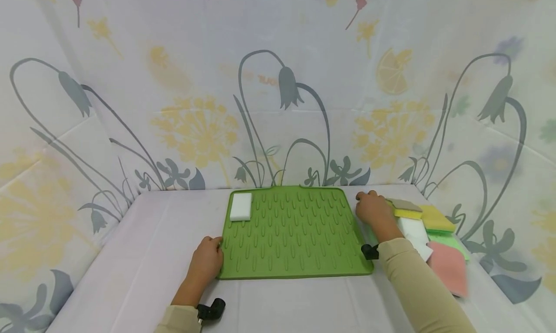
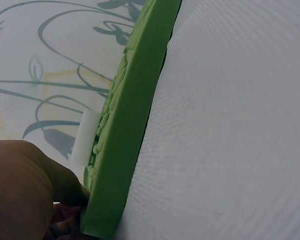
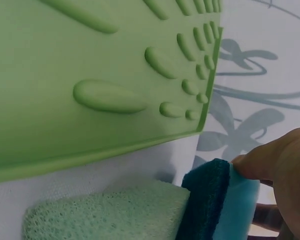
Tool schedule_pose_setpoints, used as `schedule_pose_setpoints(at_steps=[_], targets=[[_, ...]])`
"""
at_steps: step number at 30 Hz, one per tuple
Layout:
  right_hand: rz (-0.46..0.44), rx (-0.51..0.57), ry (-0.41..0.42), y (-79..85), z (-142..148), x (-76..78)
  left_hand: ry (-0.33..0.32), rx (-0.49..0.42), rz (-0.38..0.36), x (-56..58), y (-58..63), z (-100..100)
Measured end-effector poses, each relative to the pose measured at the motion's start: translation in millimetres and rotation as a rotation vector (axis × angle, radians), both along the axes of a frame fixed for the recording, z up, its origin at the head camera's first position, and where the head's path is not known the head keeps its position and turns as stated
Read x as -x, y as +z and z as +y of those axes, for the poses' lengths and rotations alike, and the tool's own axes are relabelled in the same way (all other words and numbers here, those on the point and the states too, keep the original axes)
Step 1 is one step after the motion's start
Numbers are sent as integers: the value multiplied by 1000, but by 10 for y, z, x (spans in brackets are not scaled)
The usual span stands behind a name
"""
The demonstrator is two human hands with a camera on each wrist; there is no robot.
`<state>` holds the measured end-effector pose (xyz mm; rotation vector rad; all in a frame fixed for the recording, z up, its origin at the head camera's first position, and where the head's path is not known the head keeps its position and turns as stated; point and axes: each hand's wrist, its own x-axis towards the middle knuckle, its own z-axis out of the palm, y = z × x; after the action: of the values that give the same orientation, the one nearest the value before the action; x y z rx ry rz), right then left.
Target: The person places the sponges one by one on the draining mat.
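A green ridged mat (image 1: pixel 299 236) lies on the white-covered table. On its far left corner rests a white sponge (image 1: pixel 241 206), whose edge also shows in the left wrist view. My left hand (image 1: pixel 205 259) holds the mat's left edge, thumb against the rim; some fingers are hidden. Beyond the mat's right edge, my right hand (image 1: pixel 377 215) pinches a blue sponge (image 3: pixel 237 205) with a dark blue scouring side. The head view hides that sponge behind the hand. A pale green porous sponge (image 3: pixel 110 212) lies beside it, close to the mat.
Right of my right hand is a pile: a yellow sponge with a grey-brown top (image 1: pixel 405 208), a yellow-and-green sponge (image 1: pixel 436 219), a white piece (image 1: pixel 412 229), a green cloth-like piece (image 1: pixel 453 244) and a pink one (image 1: pixel 448 268). Behind the table hangs a flowered curtain (image 1: pixel 278 130).
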<state>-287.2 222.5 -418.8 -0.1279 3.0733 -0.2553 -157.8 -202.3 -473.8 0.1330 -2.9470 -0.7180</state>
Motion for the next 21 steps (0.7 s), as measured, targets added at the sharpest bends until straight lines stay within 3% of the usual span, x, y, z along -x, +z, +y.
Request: schedule_pose_setpoints(at_steps=[21], targets=[[90, 65, 12, 28, -227, -154, -10, 5, -6, 11, -24, -15]])
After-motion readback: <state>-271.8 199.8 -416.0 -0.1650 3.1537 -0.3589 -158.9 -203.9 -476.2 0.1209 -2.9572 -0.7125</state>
